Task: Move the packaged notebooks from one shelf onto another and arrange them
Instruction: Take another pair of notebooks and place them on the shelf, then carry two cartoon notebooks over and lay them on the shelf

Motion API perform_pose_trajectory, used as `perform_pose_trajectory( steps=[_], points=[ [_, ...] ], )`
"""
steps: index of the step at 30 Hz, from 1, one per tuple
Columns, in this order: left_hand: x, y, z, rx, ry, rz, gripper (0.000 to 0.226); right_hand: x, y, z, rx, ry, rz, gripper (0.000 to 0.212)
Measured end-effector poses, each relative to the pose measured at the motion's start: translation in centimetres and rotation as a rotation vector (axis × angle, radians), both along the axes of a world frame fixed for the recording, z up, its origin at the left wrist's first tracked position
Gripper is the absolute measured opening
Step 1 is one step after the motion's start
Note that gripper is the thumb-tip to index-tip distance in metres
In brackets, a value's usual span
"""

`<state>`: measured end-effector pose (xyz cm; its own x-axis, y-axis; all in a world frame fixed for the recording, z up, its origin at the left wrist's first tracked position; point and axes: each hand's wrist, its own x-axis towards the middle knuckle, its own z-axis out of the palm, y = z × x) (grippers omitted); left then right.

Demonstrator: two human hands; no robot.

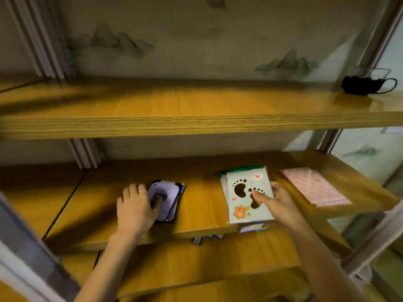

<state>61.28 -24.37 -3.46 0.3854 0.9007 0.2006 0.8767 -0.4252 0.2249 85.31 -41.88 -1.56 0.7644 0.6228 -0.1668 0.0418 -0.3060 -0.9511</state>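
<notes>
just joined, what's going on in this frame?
A person is arranging packaged notebooks on the middle shelf. The left hand rests on a purple stack; the right hand holds the footprint stack, thumb on its cover. A pink pack lies further right. More packs peek out from the shelf below. A black mask sits on the otherwise bare top shelf.

— What lies on the middle shelf [200, 205]?
— A purple packet [165, 199] left of centre, a footprint notebook stack [246, 197] at the front edge, a pink packet [314, 188] at the right end.
— And the upper shelf [174, 105]?
— A black mask [362, 85], right end.
</notes>
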Motion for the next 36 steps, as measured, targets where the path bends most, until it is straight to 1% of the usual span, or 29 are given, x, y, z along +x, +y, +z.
perform_pose_trajectory(
  steps=[2, 4, 8, 10, 12, 13, 14, 16, 19, 22, 25, 28, 32, 34, 36],
  points=[
    [0.5, -1.0, 0.7, 0.026, 0.003, 0.013, 0.05, 1.6, 1.0, -0.2, -0.04, -0.028, 0.025, 0.041],
    [0.8, -2.1, 1.2, 0.054, 0.001, 0.038, 0.048, 3.0, 1.9, -0.5, -0.122, -0.118, 0.054, 0.043],
    [0.7, -4.2, 1.8, 0.059, 0.024, 0.073, 0.051, 4.8, 2.8, -1.0, -0.474, -0.43, 0.169, 0.048],
    [0.4, -5.2, 1.7, 0.048, 0.027, 0.102, 0.053, 5.1, 2.7, -1.0, -0.645, -0.593, 0.227, 0.056],
    [0.0, -6.1, 1.5, 0.053, 0.018, 0.127, 0.052, 5.0, 2.5, -0.8, -0.746, -0.77, 0.265, 0.068],
    [-0.2, -6.5, 1.4, 0.057, 0.02, 0.138, 0.051, 4.8, 2.4, -0.6, -0.746, -0.85, 0.278, 0.07],
    [-0.4, -6.8, 1.4, 0.061, 0.026, 0.147, 0.051, 4.5, 2.3, -0.1, -0.708, -0.913, 0.294, 0.069],
    [-0.7, -7.3, 1.4, 0.065, 0.03, 0.159, 0.051, 3.7, 2.6, 0.9, -0.558, -0.962, 0.367, 0.058],
    [-1.3, -7.9, 1.9, 0.073, 0.032, 0.174, 0.051, 1.4, 3.4, 2.8, -0.369, -0.939, 0.642, 0.044],
    [-2.4, -8.5, 2.4, 0.125, 0.025, 0.185, 0.048, -2.0, 4.1, 4.5, -0.253, -0.991, 0.88, 0.04],
    [-4.3, -9.5, 3.0, 0.172, -0.008, 0.229, 0.046, -5.8, 4.7, 5.1, -0.174, -1.08, 1.012, 0.04],
    [-7.4, -10.5, 3.3, 0.208, -0.003, 0.291, 0.042, -9.6, 5.5, 4.8, -0.105, -1.108, 1.121, 0.04],
    [-12.6, -11.4, 3.6, 0.248, 0.006, 0.354, 0.036, -14.9, 6.7, 4.8, -0.003, -1.058, 1.266, 0.037],
    [-15.2, -11.5, 3.7, 0.241, -0.019, 0.386, 0.036, -17.6, 7.3, 4.9, 0.03, -1.057, 1.319, 0.037],
    [-17.8, -11.4, 3.7, 0.244, -0.056, 0.421, 0.028, -20.5, 7.9, 5.0, 0.069, -1.073, 1.351, 0.037]
  ],
)
